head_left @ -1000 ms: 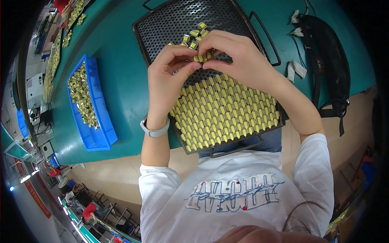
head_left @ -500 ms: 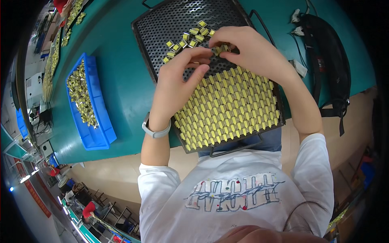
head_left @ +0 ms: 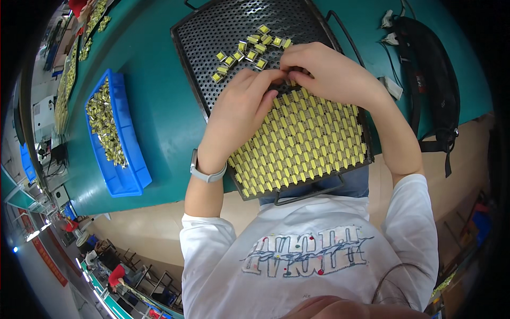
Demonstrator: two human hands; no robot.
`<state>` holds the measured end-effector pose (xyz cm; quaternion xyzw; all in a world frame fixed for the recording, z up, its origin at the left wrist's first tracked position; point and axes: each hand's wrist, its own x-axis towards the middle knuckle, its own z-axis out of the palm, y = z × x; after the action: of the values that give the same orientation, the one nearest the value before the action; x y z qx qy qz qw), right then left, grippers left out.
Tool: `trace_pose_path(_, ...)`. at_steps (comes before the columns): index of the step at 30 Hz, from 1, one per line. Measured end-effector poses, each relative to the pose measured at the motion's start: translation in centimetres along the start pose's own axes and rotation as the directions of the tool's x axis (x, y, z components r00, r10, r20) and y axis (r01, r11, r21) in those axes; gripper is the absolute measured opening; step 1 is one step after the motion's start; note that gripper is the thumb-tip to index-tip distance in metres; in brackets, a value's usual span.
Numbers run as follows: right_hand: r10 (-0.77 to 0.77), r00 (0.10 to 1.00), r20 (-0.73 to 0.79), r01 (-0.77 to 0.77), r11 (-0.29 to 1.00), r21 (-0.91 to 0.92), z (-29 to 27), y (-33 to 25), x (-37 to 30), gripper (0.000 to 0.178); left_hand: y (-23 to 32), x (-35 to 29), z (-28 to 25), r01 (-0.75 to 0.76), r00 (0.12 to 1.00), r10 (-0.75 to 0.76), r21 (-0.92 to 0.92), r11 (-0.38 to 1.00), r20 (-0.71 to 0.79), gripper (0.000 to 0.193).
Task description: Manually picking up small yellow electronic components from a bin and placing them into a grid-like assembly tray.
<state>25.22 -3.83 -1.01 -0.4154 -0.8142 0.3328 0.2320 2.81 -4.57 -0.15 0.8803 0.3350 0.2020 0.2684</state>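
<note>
A black perforated metal tray (head_left: 223, 32) lies on the green table. Its near half is packed with neat rows of small yellow components (head_left: 303, 143). A loose cluster of the same yellow components (head_left: 249, 48) lies on the bare far half. My left hand (head_left: 239, 111) and my right hand (head_left: 324, 72) meet at the far edge of the packed rows, fingertips pinched together on small yellow components there. What exactly sits between the fingers is hidden. A pale watch band is on my left wrist.
A blue bin (head_left: 114, 138) full of yellow components stands left of the tray. More trays of parts (head_left: 69, 80) lie at the far left. A black bag (head_left: 430, 80) with straps and white connectors (head_left: 390, 87) sit to the right. People sit at benches in the distance.
Both hands have slid nearer along the tray, down to the edge of the packed rows. More of the loose cluster beyond the fingers now shows.
</note>
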Motion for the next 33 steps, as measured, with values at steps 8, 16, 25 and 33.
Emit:
trace_pose_path(8,0.002,0.999,0.034,-0.002,1.0,-0.004,-0.1,0.0,-0.1,0.01,0.2,-0.1,0.2,0.005,0.999,-0.004,-0.026,1.0,0.039,0.033)
trace_pose_path(16,-0.01,0.998,0.064,0.011,1.0,-0.02,0.3,0.0,-0.2,0.009,-1.0,-0.1,-0.2,-0.001,0.993,0.015,0.115,0.993,-0.119,0.02)
trace_pose_path(25,-0.02,0.998,0.061,0.03,0.986,-0.164,0.7,-0.1,-0.2,0.007,-1.6,-0.1,-0.6,0.094,0.971,-0.058,0.146,0.985,-0.233,0.018)
trace_pose_path(33,-0.008,1.0,0.027,0.012,0.99,-0.141,1.4,-0.2,-0.2,0.007,-1.3,-0.1,-0.9,0.105,0.979,-0.076,0.146,0.984,-0.19,0.02)
